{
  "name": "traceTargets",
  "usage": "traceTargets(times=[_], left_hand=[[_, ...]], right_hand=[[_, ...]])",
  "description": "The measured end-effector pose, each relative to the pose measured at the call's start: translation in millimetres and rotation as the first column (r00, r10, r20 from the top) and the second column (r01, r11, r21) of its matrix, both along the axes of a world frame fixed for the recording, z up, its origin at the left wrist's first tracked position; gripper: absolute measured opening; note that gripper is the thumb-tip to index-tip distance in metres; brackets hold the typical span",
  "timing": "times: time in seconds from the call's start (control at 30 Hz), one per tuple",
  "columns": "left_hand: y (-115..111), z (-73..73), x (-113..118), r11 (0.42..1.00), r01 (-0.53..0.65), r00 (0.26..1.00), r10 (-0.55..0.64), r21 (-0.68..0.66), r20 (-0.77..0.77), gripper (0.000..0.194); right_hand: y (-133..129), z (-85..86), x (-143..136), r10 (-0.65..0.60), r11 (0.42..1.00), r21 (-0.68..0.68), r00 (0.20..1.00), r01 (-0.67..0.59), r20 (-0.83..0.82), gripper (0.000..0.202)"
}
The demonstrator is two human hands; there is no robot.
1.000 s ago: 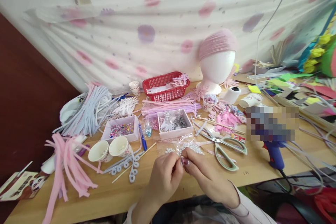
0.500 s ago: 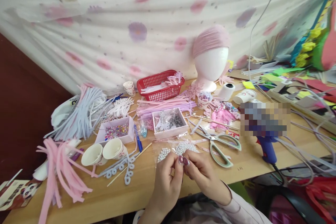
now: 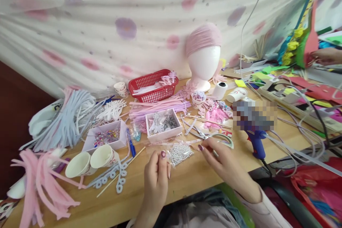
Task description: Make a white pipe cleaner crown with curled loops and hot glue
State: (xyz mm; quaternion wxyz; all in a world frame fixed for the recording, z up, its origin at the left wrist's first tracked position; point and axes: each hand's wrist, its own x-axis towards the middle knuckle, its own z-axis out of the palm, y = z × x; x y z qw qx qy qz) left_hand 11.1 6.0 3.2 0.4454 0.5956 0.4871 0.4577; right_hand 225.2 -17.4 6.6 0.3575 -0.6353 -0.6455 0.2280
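My left hand (image 3: 156,174) is closed in a pinch just left of a clear bag of white pearl beads (image 3: 181,154). Whatever it holds, if anything, is too small to make out. To the right of the beads is my right hand (image 3: 224,158), its fingers stretched and slightly apart over the table. It partly covers the scissors (image 3: 223,139) with pale green handles. Beyond the beads stands a white box (image 3: 164,133) of silvery charms. Blue-grey looped pipe cleaners (image 3: 121,178) and a thin wooden stick (image 3: 130,162) lie left of my left hand.
A glue gun (image 3: 255,142), partly pixelated, lies at right among cables. Behind are a red basket (image 3: 152,96) and a foam head (image 3: 204,62) with a pink wrap. Paper cups (image 3: 77,165) and pink pipe cleaners (image 3: 48,188) sit at left. Another person's hand (image 3: 328,56) shows far right.
My hands have parted: the right moved rightward toward the scissors, the left stayed pinched and shifted slightly left. The view has turned right, and another person's hand has appeared.
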Motion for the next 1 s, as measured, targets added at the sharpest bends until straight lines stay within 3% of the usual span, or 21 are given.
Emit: traceTargets(times=[0.07, 0.17, 0.27, 0.37, 0.43, 0.53, 0.6, 0.67, 0.77, 0.83, 0.93, 1.0], left_hand=[[1.9, -1.6, 5.9, 0.992, -0.032, 0.992, 0.046, -0.125, 0.113, 0.042], [5.2, -2.0, 12.9, 0.980, 0.004, 0.971, 0.044, -0.199, 0.233, 0.044], [6.4, 0.0, 15.5, 0.981, 0.028, 0.957, 0.030, -0.194, 0.288, 0.042], [5.9, 3.2, 13.6, 0.990, 0.036, 0.956, 0.006, -0.138, 0.294, 0.039], [5.5, 6.0, 11.3, 0.995, 0.037, 0.956, -0.009, -0.090, 0.295, 0.035], [5.8, 11.6, 9.8, 0.999, 0.040, 0.945, -0.027, -0.034, 0.327, 0.029], [6.1, 16.3, 11.2, 0.998, 0.050, 0.935, -0.034, -0.035, 0.354, 0.027], [6.2, 21.4, 13.8, 0.996, 0.062, 0.928, -0.036, -0.058, 0.371, 0.026], [6.3, 27.1, 16.4, 0.993, 0.079, 0.932, -0.042, -0.089, 0.361, 0.027], [7.4, 28.4, 15.6, 0.989, 0.108, 0.942, -0.070, -0.097, 0.329, 0.029], [9.9, 27.4, 11.8, 0.985, 0.120, 0.955, -0.082, -0.121, 0.284, 0.033], [11.4, 26.1, 10.4, 0.985, 0.101, 0.961, -0.059, -0.142, 0.271, 0.034]], right_hand=[[-5.9, -12.5, 24.5, -0.107, 0.990, 0.122, 0.944, 0.072, 0.311, 0.017], [-9.6, -33.2, 44.7, -0.136, 0.985, 0.164, 0.794, 0.046, 0.592, 0.029], [-5.0, -43.9, 48.0, -0.132, 0.991, 0.112, 0.671, 0.073, 0.729, 0.029], [2.7, -39.0, 48.2, -0.103, 0.995, 0.089, 0.640, 0.054, 0.762, 0.018], [4.8, -28.4, 51.4, -0.081, 0.996, 0.072, 0.692, 0.042, 0.717, 0.014], [-0.6, -7.1, 60.0, -0.081, 0.996, 0.009, 0.852, 0.090, 0.517, 0.021], [-8.9, 5.5, 65.2, -0.087, 0.993, -0.055, 0.968, 0.103, 0.235, 0.029], [-17.8, 13.2, 67.2, -0.083, 0.988, -0.142, 0.987, 0.063, -0.139, 0.035], [-25.9, 15.2, 61.6, -0.118, 0.950, -0.304, 0.806, -0.079, -0.580, 0.040], [-26.9, 14.0, 54.2, -0.207, 0.885, -0.403, 0.578, -0.233, -0.789, 0.041], [-26.2, 15.4, 45.0, -0.388, 0.751, -0.431, 0.194, -0.500, -0.901, 0.047], [-26.5, 19.0, 42.9, -0.433, 0.693, -0.400, 0.097, -0.600, -0.896, 0.050]])
